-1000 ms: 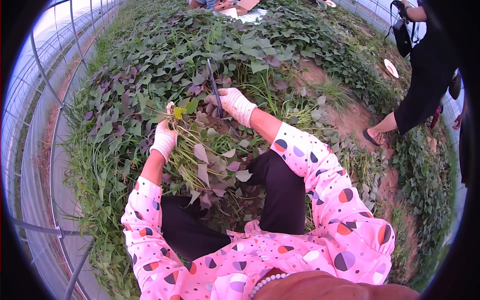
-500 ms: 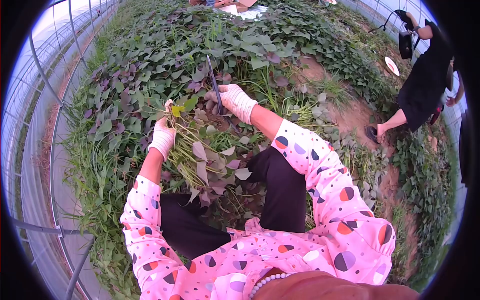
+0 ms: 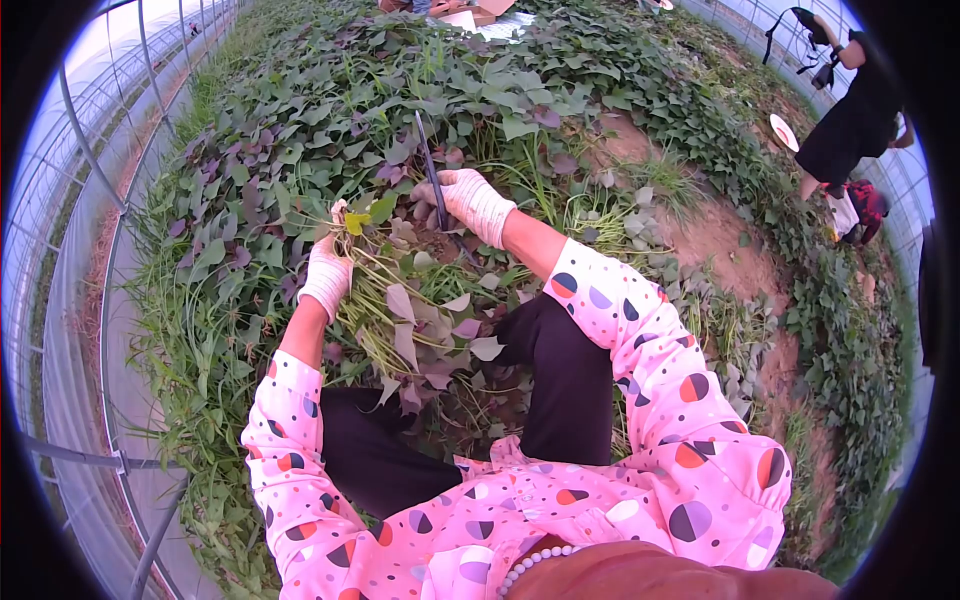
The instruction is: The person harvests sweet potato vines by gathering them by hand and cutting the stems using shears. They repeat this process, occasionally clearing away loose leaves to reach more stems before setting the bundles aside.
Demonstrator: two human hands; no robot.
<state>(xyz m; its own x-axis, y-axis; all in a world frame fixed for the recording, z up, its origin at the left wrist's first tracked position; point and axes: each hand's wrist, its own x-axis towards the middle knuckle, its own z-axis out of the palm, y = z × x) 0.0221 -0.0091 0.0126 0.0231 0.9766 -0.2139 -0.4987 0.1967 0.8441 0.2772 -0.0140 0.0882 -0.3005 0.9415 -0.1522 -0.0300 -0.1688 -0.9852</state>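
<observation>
My left hand (image 3: 328,272), in a pale work glove, is closed around the upper ends of a bundle of leafy vine stems (image 3: 375,315). The stems fan down and right in front of my knees, their leaves hanging with pale undersides showing. A yellow leaf (image 3: 355,221) stands out near my fingers. To the right, my right hand (image 3: 475,206), gloved too, grips a thin, dark, long-bladed tool (image 3: 430,160) that points away from me. Its lower end runs down past the fingers among the stems.
Dense green and purple vines (image 3: 270,130) spread ahead. Cut stems lie by a bare soil strip (image 3: 715,245) on the right. A person in black (image 3: 850,120) and another in red (image 3: 868,205) are at far right. Metal greenhouse poles (image 3: 85,140) line the left; cardboard boxes (image 3: 490,10) sit far ahead.
Both my hands and the stems stay almost still. At the right, the person in black has moved farther off, and a person in red now shows behind.
</observation>
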